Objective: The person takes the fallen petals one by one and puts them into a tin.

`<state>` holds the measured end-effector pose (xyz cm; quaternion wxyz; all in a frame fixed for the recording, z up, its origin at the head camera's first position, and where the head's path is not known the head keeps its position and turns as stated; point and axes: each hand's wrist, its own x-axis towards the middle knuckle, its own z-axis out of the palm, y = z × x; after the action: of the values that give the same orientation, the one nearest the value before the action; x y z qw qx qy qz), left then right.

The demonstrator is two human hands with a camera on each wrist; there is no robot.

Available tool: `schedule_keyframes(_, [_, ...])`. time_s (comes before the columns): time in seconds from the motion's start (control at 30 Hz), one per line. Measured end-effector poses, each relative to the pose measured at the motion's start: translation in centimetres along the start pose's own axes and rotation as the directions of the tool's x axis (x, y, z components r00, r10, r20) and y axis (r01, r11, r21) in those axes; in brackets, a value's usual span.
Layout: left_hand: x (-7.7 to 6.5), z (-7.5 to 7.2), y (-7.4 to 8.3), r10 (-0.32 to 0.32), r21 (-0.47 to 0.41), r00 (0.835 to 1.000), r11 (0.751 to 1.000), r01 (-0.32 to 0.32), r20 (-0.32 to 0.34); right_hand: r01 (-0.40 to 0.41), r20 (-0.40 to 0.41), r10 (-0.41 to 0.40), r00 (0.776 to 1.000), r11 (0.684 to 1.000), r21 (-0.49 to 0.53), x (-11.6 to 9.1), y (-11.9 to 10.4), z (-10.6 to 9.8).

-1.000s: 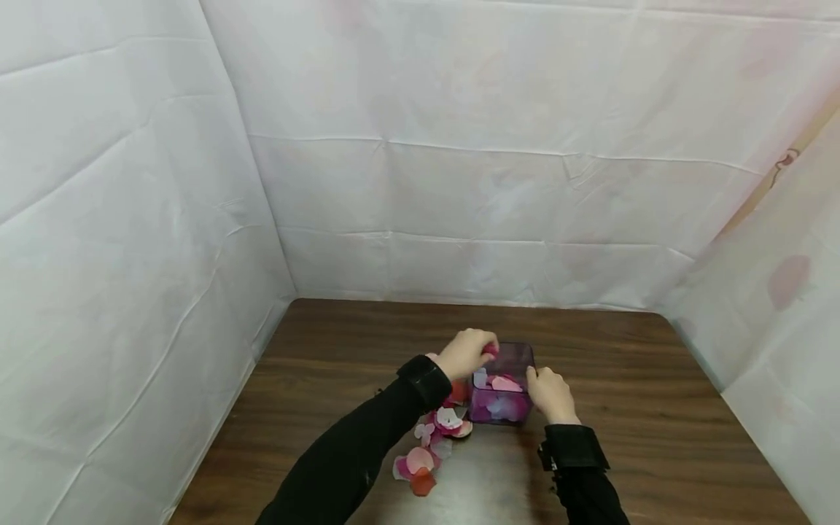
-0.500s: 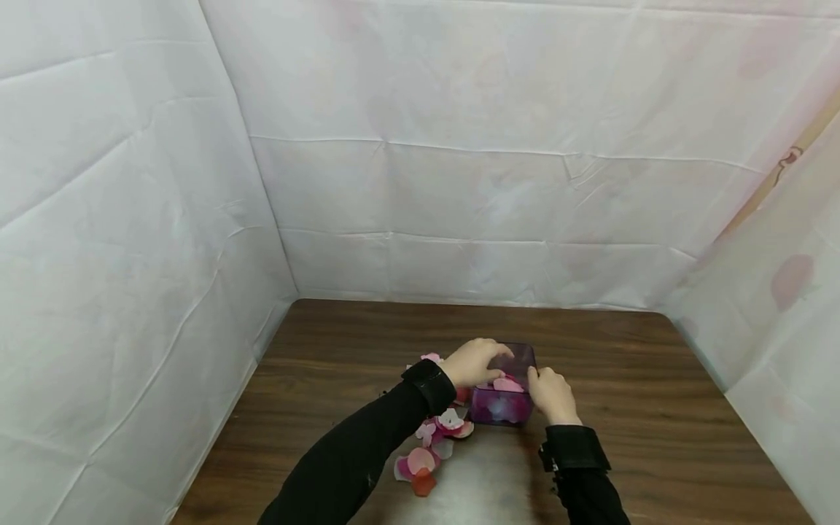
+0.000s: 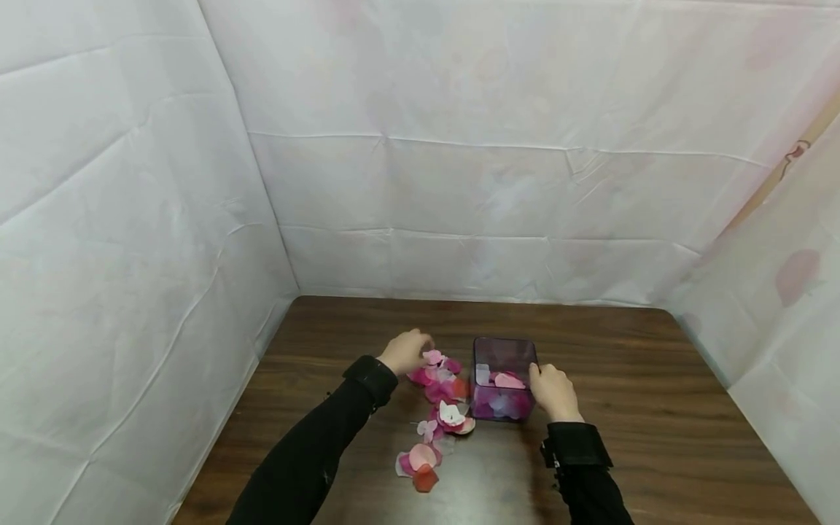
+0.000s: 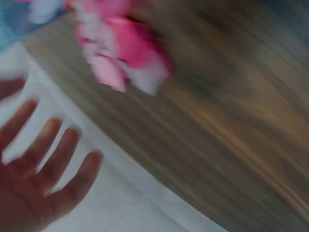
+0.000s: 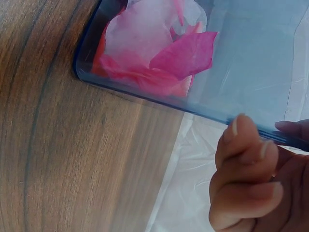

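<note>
My left hand [image 3: 405,351] hovers at the far left end of a loose pile of fabric flower petals [image 3: 438,386] in pink, magenta, white and orange. In the left wrist view the fingers of that hand [image 4: 48,169] are spread with nothing between them, and blurred petals [image 4: 130,48] lie beyond. A clear purple plastic box [image 3: 505,353], partly filled with petals [image 3: 508,380], stands right of the pile. On its right side my right hand [image 3: 553,394] grips the wall. Seen from the right wrist, thumb and fingers [image 5: 246,176] pinch the rim of the box [image 5: 159,101].
The dark wood-grain table [image 3: 643,408] carries the box and the petals. White sheeting [image 3: 459,182] hangs as walls behind and at both sides. A few petals [image 3: 420,467] trail toward the near edge.
My left hand held a pink petal over the box, opened above it, then moved left to the pile, its fingers now spread. The right hand keeps its grip on the box wall.
</note>
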<state>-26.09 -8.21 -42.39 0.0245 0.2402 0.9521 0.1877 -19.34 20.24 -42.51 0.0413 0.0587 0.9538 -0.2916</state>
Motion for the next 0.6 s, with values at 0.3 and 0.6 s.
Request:
schedule_keyframes(0.3, [-2.8, 3.6, -0.5, 0.154, 0.001, 0.974, 0.988, -0.157, 0.165, 0.000, -0.004, 0.000, 1.000, 0.999, -0.036, 0.2, 0.0, 0.1])
schedule_keyframes(0.6, [-5.7, 6.8, -0.3, 0.094, -0.058, 0.966, 0.995, -0.083, 0.242, -0.005, -0.006, 0.005, 1.000, 0.999, -0.043, 0.3, -0.1, 0.0])
